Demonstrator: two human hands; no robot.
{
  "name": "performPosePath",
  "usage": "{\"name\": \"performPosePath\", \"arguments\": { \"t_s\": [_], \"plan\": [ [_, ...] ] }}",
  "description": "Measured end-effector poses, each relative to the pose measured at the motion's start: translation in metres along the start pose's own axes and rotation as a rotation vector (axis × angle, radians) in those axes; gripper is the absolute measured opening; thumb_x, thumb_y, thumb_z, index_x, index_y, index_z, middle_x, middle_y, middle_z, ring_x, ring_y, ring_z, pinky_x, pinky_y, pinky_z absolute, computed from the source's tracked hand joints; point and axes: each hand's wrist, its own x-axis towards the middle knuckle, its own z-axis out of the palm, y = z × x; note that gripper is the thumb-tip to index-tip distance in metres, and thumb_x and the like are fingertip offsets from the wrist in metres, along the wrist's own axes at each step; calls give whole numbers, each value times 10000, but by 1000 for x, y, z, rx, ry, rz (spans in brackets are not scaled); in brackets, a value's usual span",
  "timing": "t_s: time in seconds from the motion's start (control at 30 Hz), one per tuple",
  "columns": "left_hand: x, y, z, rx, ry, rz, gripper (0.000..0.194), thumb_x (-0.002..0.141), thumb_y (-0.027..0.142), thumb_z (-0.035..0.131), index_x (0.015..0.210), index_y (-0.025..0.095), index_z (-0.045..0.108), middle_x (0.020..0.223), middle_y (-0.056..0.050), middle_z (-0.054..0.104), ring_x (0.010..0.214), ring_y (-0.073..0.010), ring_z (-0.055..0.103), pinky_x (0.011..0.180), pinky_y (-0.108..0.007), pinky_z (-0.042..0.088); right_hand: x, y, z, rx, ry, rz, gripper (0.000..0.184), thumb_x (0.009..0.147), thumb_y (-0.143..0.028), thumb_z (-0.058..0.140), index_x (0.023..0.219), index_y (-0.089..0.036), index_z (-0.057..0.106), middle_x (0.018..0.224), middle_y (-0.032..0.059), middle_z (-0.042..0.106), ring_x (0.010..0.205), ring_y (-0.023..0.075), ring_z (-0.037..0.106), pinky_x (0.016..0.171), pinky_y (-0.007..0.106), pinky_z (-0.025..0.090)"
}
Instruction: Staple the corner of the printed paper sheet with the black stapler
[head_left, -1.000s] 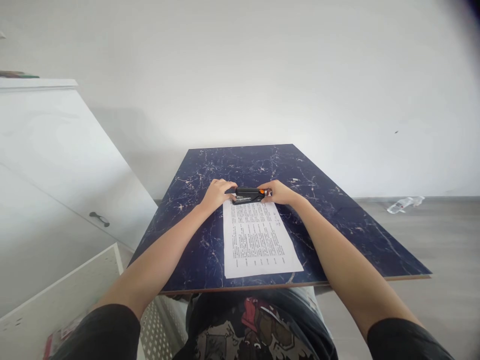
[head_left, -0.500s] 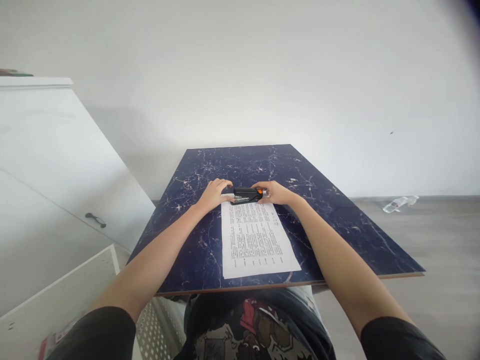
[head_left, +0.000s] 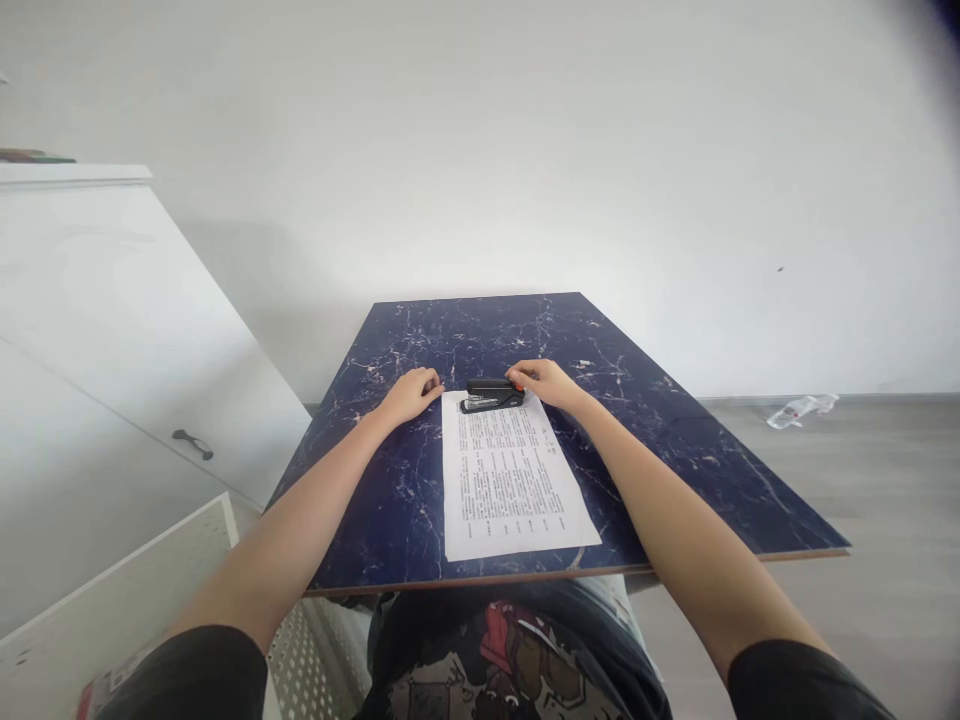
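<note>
Head view, sole entry: we list one stapler (head_left: 493, 396), black with an orange part at its right end, lying on the top end of a printed paper (head_left: 506, 480), its left end near the paper's upper left corner. The paper lies flat on a dark blue, white-veined counter (head_left: 465, 335), its lower edge near the counter's front edge. Right hand (head_left: 553, 384): fingers at the stapler's orange part, in apparent contact; we cannot tell whether they pinch it. Left hand (head_left: 407, 395): just beside the paper's upper left corner, apart from the stapler, fingers curled inward; we cannot tell whether they press together. Further items: one small white piece (head_left: 583, 363) on the counter, beyond the right hand; one white cabinet (head_left: 97, 300) at left, with a dark handle (head_left: 193, 444); one crumpled clear plastic item (head_left: 801, 411) on the grey floor (head_left: 885, 470) at right.
</note>
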Motion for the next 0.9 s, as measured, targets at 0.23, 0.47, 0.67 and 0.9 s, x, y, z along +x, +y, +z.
{"name": "performPosePath", "arguments": {
  "t_s": [0.23, 0.47, 0.67, 0.9],
  "plan": [
    [-1, 9, 2, 83, -61, -31, 170, 988, 389, 530, 973, 224, 568, 907, -47, 594, 874, -234, 554, 769, -349, 394, 3, -5, 14, -174, -193, -135, 400, 796, -499, 753, 1067, -207, 712, 1003, 74, 745, 873, 254, 662, 758, 344, 472],
    [0, 5, 5, 102, -61, -23, 167, 991, 387, 524, 985, 226, 569, 920, -44, 594, 886, -234, 552, 776, -350, 386, 4, 0, 15, -192, -196, -130, 358, 818, -505, 727, 1007, -206, 669, 973, 64, 724, 850, 245, 648, 728, 326, 439],
    [0, 3, 6, 106, -65, -27, 169, 990, 387, 522, 986, 225, 571, 919, -45, 596, 891, -236, 555, 785, -355, 393, 4, -1, 15, -183, -206, -123, 357, 818, -506, 721, 1009, -208, 670, 977, 69, 722, 849, 250, 646, 718, 327, 438],
    [0, 3, 6, 106, -59, -22, 171, 994, 392, 514, 992, 228, 563, 926, -46, 597, 886, -238, 554, 766, -358, 388, 4, -2, 13, -201, -218, -124, 343, 830, -486, 716, 1024, -208, 662, 981, 70, 716, 853, 248, 641, 727, 327, 436]
  ]
}}
